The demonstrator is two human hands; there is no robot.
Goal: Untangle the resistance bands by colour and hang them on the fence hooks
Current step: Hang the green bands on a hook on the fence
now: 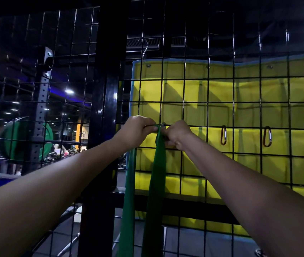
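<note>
A green resistance band [156,173] hangs in two long strands down the black wire fence [208,102], its top gathered at a hook on a horizontal wire. My left hand [135,131] pinches the band's top from the left. My right hand [176,135] grips the band and hook from the right, fingers curled. The hook itself is mostly hidden between my hands. Two orange carabiner hooks [223,135] [267,136] hang with nothing on them on the fence to the right.
A yellow mat [240,93] with a blue edge hangs behind the mesh. A thick black post [106,108] stands just left of my hands. Beyond the fence at left are a perforated rack upright [41,108] and a green weight plate [16,141].
</note>
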